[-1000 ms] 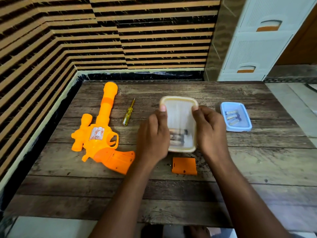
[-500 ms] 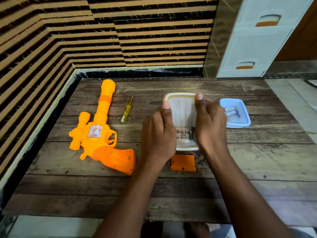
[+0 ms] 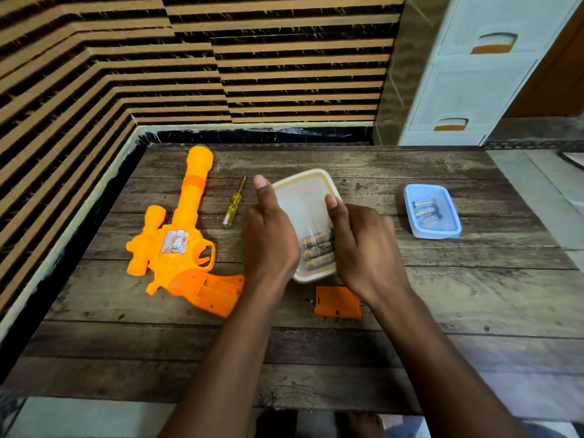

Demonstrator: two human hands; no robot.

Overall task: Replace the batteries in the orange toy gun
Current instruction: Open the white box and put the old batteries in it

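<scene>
We cannot see the fingers of the left hand [image 3: 268, 240] or right hand [image 3: 363, 245]; both hide the sides of the cream container [image 3: 305, 197]. Its batteries [image 3: 317, 252] look blurred through plastic, labels unreadable.

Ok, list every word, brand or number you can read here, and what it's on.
None can be read.
Silver sticker on the orange plastic toy gun: print too blurred.
Batteries in the cream-rimmed clear box: labels blurred.
Batteries in the blue plastic tray: too small.
</scene>
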